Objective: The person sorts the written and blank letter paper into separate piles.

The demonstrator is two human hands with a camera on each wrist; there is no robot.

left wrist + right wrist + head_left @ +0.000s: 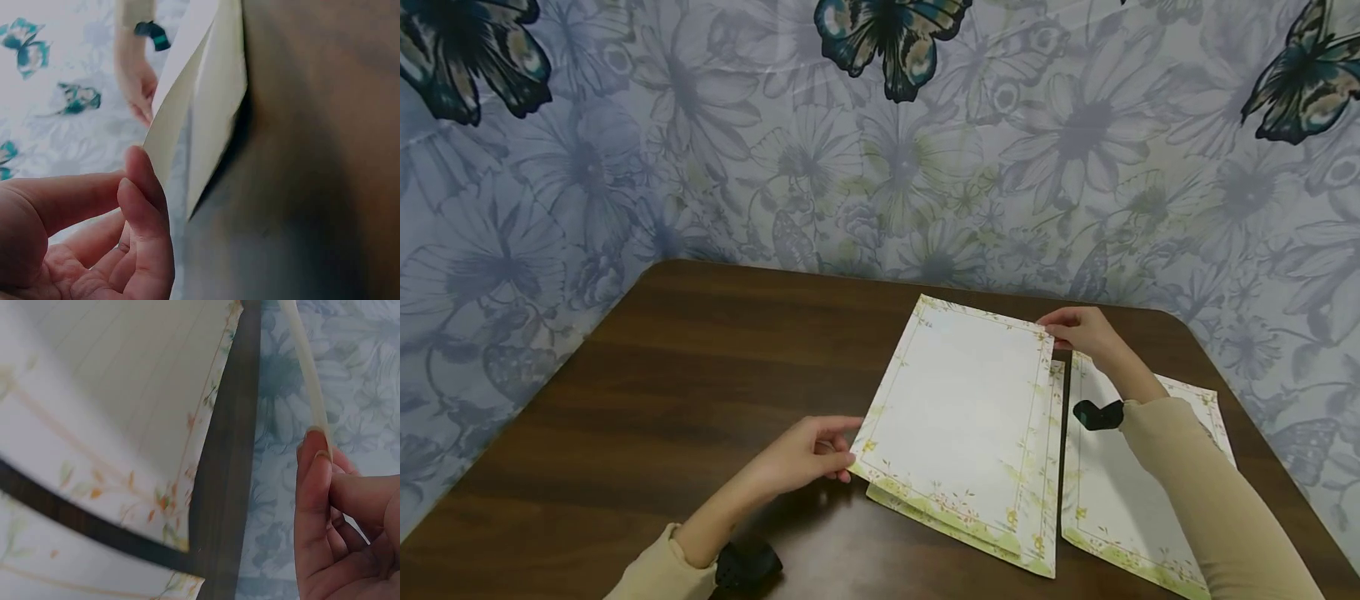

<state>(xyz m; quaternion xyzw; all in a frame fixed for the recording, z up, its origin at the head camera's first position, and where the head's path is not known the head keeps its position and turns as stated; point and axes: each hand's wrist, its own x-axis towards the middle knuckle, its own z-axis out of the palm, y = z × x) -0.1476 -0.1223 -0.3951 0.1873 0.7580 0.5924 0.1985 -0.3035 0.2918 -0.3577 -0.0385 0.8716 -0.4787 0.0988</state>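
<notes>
A sheet of white stationery paper (958,400) with a yellow-green floral border hangs slightly tilted above the table. My left hand (808,454) pinches its lower-left corner between thumb and fingers. At the upper-right corner, my right hand (1090,333) pinches the same sheet; its edge (310,372) shows between the fingertips in the right wrist view. A second matching sheet (1047,500) lies beneath, mostly covered by the first. In the left wrist view, a gap separates the held sheet (167,134) from the lower sheet (219,94).
Another floral-bordered sheet (1120,492) lies to the right on the dark wooden table (700,367), partly under my right forearm. Faint ruled lines show on paper in the right wrist view. A butterfly-and-flower cloth (865,183) hangs behind the table's far edge.
</notes>
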